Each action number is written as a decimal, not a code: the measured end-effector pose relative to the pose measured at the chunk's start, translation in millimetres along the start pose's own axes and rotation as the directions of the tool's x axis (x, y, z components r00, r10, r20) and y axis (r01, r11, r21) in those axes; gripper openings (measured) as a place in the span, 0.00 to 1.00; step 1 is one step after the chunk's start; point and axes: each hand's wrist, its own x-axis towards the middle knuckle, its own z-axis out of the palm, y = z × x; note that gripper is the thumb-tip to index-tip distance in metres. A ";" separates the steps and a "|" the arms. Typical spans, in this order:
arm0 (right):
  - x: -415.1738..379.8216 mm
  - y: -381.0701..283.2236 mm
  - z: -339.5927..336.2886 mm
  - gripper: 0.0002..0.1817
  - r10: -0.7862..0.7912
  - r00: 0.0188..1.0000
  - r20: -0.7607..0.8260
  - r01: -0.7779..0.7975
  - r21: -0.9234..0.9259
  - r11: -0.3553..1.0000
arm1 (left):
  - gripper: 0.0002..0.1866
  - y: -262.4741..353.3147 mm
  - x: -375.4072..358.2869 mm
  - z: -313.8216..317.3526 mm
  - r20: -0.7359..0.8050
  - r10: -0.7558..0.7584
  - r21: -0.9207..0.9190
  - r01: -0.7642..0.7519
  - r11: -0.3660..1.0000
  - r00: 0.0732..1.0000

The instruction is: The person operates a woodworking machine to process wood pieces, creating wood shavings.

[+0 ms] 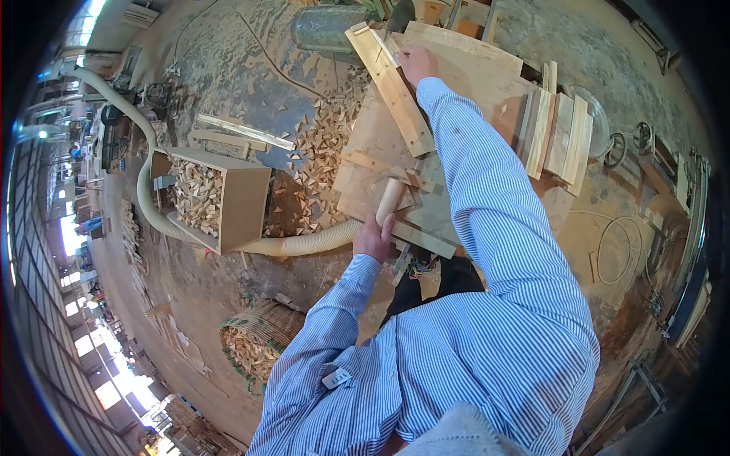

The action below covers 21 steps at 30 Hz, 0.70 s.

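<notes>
Worktop [483, 83] below, left fingers [370, 223] wrap a pale cylinder's [390, 197] near end.

shirt [471, 342] finely striped in blue and white, with a buttoned front; long sleeves [487, 175] in matching stripes, creased, with cuffs [366, 264]; small white label [335, 378] with dark marks; black trousers [403, 298]

Wd board [391, 90] smooth & matt; basket [280, 322] (woven) v. rough.
</notes>
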 end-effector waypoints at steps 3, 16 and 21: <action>5.2 0.7 -2.7 0.16 0.021 1.000 -0.004 -0.021 -0.007 1.000 | 0.31 3.6 4.4 4.5 -0.030 0.016 -0.011 -0.016 1.000 0.999; -23.9 -5.3 -35.8 0.14 0.060 0.989 -0.135 -0.065 -0.027 0.998 | 0.30 4.4 -1.8 0.5 -0.102 0.055 0.028 -0.052 0.998 0.993; -56.9 -17.0 -32.8 0.19 -0.144 0.977 -0.156 0.136 -0.062 0.989 | 0.30 -9.5 -22.1 -3.0 -0.102 0.071 0.005 -0.071 0.997 0.992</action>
